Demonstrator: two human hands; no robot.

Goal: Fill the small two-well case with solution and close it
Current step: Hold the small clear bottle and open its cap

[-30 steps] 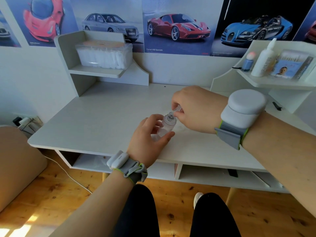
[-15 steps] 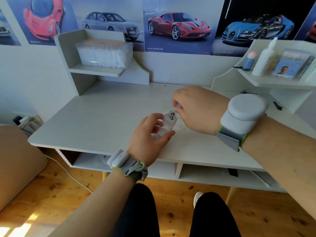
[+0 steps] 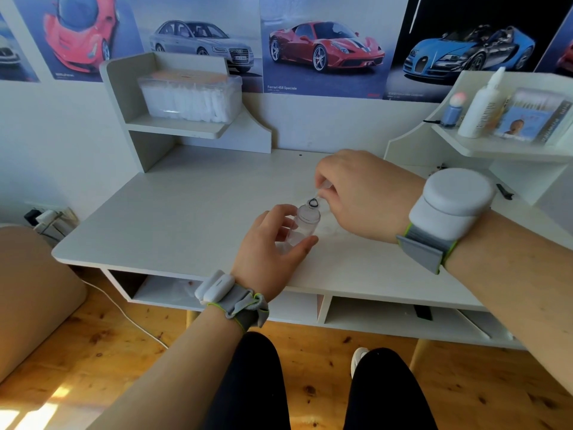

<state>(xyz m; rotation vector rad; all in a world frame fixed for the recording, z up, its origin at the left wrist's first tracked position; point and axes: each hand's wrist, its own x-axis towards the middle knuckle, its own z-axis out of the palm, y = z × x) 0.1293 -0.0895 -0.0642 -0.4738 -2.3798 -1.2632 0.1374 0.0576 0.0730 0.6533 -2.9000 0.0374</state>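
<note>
The left hand (image 3: 266, 243) grips the bottle (image 3: 305, 223) at the middle of the desk (image 3: 186, 212), neck tilted far-right toward the right hand (image 3: 366, 193), which pinches what looks like its cap (image 3: 322, 189) just beyond the mouth; the case is out of sight.

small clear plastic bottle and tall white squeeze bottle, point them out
small clear plastic bottle (image 3: 307, 218): head view, on its domed shoulder.
tall white squeeze bottle (image 3: 479, 112): head view, on its mid body.

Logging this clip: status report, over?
Left hand grips clear bottle. Right hand pinches small clear piece at its mouth. Two-well case not seen.
</note>
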